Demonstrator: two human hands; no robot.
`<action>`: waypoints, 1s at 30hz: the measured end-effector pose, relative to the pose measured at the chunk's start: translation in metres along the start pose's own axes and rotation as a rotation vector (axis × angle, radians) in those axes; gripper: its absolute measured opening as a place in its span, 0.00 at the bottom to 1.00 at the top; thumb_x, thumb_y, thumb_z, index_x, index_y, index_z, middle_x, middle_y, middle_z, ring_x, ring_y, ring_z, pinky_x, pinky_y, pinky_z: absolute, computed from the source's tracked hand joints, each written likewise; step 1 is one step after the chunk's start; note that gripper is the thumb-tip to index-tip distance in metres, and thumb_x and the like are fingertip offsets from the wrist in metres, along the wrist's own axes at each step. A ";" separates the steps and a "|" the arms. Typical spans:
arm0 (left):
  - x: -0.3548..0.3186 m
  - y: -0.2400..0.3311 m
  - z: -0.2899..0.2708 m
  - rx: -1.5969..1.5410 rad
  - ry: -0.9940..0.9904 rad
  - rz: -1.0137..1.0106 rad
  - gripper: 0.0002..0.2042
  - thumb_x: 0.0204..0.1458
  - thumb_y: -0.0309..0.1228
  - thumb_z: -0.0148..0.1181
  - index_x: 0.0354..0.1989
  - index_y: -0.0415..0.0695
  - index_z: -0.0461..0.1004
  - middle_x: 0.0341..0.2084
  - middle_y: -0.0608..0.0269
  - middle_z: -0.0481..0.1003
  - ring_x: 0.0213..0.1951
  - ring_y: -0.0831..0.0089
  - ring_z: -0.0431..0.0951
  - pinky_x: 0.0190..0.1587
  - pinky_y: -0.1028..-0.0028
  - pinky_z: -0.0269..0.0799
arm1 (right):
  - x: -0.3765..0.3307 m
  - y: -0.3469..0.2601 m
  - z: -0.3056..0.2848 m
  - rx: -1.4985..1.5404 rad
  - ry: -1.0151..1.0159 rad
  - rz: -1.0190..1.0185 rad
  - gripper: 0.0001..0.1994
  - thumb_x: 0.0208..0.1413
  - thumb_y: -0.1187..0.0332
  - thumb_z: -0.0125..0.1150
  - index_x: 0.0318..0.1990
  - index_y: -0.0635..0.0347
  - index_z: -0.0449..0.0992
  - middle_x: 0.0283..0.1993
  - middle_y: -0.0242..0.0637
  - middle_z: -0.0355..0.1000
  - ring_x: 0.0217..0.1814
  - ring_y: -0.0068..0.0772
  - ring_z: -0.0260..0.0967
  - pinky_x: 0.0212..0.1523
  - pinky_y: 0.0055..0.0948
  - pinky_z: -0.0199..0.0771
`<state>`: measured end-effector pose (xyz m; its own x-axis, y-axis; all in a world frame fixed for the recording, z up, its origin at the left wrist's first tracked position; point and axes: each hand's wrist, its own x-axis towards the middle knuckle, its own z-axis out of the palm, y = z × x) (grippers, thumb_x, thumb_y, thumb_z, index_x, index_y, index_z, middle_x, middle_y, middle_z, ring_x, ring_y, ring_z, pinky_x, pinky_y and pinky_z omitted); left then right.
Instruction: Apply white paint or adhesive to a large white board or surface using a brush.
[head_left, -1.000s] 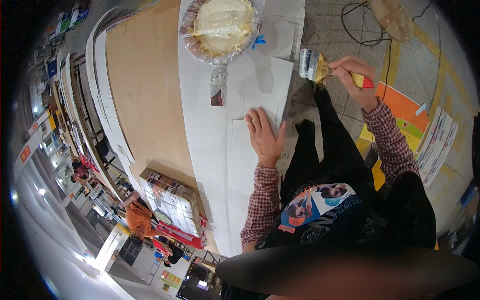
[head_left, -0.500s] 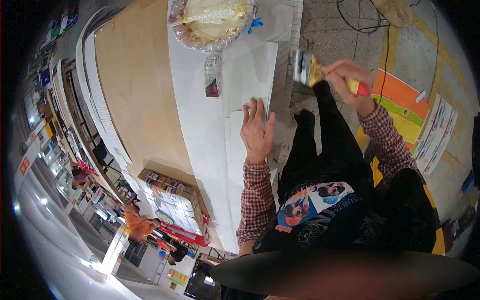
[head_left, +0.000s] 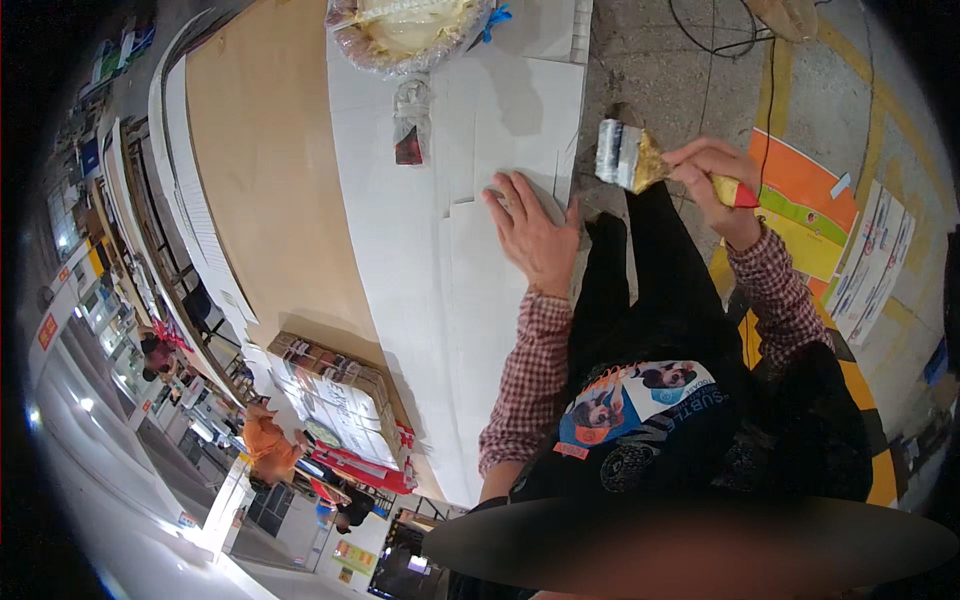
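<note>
Clamped around the red handle, the right hand point(head_left: 712, 172) holds a wide paintbrush point(head_left: 632, 160) off the board's edge, right of centre near the top; left hand point(head_left: 535, 235) lies flat, fingers spread, on the white board point(head_left: 420, 260), below the wrapped bowl point(head_left: 405, 30) at top centre

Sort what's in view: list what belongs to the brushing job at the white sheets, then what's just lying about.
In use:
- brush, held in right hand
- white sheets, pressed flat by left hand
- wrapped tub of paste

Lying about:
- stacked boxes
- brown board
- floor cable
</note>
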<state>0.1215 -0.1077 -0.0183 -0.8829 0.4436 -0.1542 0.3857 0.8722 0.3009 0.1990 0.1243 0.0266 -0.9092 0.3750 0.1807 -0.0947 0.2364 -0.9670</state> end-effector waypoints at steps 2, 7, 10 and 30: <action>-0.010 -0.001 0.013 0.035 0.098 -0.076 0.46 0.44 0.49 0.64 0.67 0.37 0.48 0.66 0.38 0.45 0.67 0.42 0.44 0.66 0.54 0.46 | -0.005 -0.001 -0.003 -0.019 0.009 0.019 0.03 0.52 0.77 0.58 0.31 0.69 0.77 0.34 0.43 0.75 0.32 0.28 0.72 0.31 0.26 0.71; -0.063 -0.018 0.007 0.189 -0.038 -0.177 0.47 0.45 0.50 0.63 0.67 0.38 0.44 0.67 0.37 0.40 0.67 0.39 0.39 0.66 0.50 0.42 | -0.012 0.015 0.003 -0.009 0.044 -0.110 0.04 0.54 0.76 0.58 0.32 0.68 0.77 0.34 0.41 0.75 0.29 0.24 0.69 0.28 0.24 0.70; -0.065 -0.036 -0.015 0.105 -0.022 -0.007 0.42 0.47 0.46 0.61 0.66 0.36 0.49 0.65 0.35 0.45 0.65 0.36 0.45 0.64 0.51 0.48 | -0.005 0.019 0.009 0.008 0.062 -0.151 0.06 0.55 0.74 0.58 0.32 0.68 0.78 0.35 0.40 0.75 0.27 0.21 0.68 0.26 0.22 0.68; -0.043 -0.060 -0.057 -0.307 -0.148 0.123 0.26 0.52 0.36 0.55 0.56 0.31 0.66 0.54 0.33 0.64 0.58 0.40 0.64 0.60 0.58 0.60 | -0.004 0.024 0.036 -0.146 0.052 -0.361 0.05 0.53 0.77 0.59 0.36 0.65 0.76 0.35 0.40 0.74 0.31 0.27 0.73 0.32 0.24 0.77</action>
<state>0.1210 -0.1914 0.0242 -0.7778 0.5862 -0.2266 0.3687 0.7176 0.5909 0.1860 0.0960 -0.0044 -0.8058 0.2885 0.5172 -0.3428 0.4850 -0.8045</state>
